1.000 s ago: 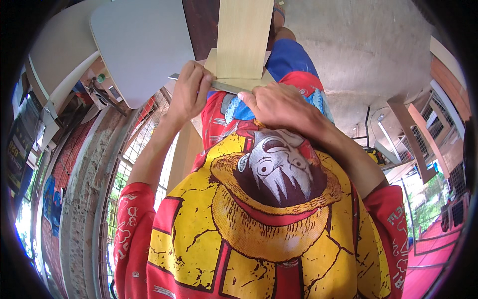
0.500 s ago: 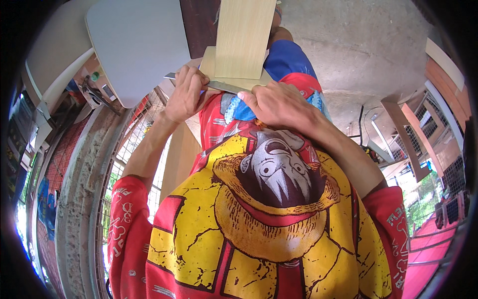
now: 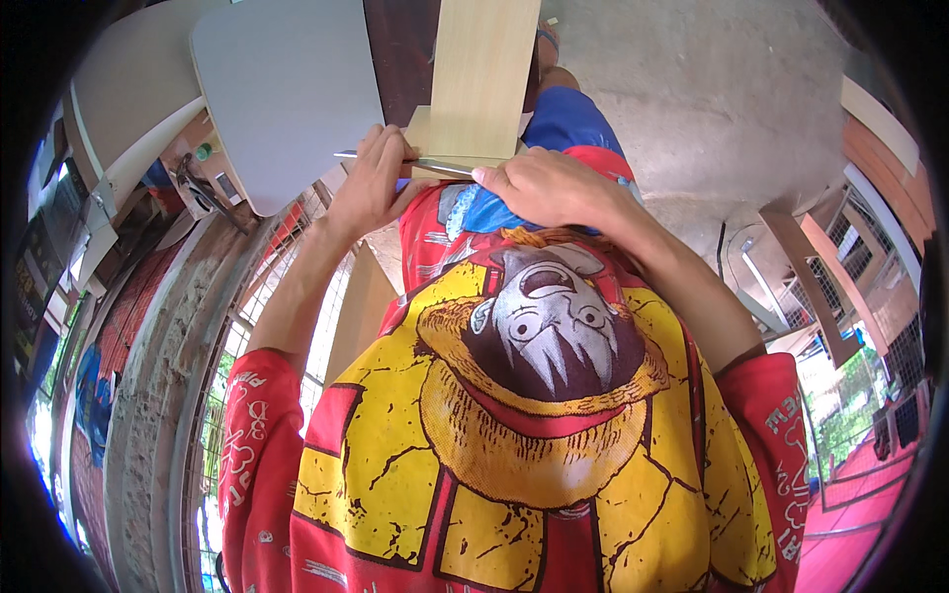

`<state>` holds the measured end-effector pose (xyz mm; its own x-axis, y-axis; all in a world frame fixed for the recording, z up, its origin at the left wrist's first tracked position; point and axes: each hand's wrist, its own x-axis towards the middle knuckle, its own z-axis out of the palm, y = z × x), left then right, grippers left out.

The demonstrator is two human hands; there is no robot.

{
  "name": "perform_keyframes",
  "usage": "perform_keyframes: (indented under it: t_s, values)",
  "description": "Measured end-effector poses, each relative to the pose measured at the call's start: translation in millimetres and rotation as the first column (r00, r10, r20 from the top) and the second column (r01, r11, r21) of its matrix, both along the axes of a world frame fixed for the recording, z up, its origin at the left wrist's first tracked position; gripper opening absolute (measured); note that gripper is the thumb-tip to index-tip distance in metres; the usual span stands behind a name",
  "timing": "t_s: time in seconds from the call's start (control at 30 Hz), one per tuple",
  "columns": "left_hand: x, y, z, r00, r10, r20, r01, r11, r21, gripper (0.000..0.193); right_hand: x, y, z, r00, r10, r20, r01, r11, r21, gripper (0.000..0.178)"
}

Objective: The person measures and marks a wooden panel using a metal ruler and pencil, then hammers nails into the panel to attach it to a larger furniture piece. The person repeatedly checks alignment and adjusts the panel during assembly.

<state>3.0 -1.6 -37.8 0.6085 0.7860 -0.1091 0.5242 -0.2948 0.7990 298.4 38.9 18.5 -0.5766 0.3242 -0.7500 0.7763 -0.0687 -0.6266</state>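
Note:
A thin, flat metal strip runs crosswise between my hands, pressed along the near edge of a pale wood-grain board piece. My left hand is closed around the strip's left part, and its tip pokes out past the fingers. At the other end, my right hand grips the strip with the thumb against it; those fingers are mostly hidden behind the hand. The board piece has an upright panel over a wider panel by my lap. Blue cloth lies just below the strip.
A large grey-white panel stands to the left of the board piece. Another pale board leans beside my left forearm. Wire mesh and a concrete ledge run along the left. Wooden frames stand at right on the concrete floor.
The strip has tipped, so it now shows more edge-on and thinner. Both hands have shifted slightly with it and keep their grip. The view has moved a little.

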Motion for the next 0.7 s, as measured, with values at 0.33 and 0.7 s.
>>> perform_keyframes:
  t_s: [0.33,0.7]
  values:
    - [-7,73,7,0.992,0.079,-0.094,-0.122,0.561,-0.818,0.038,-15,43,14,0.984,0.160,0.072,-0.143,0.969,-0.202,0.078]
    - [12,68,8,0.968,-0.088,-0.233,-0.055,0.837,-0.544,0.017,-3,5,56,0.981,-0.055,0.189,0.063,0.997,-0.039,0.062]
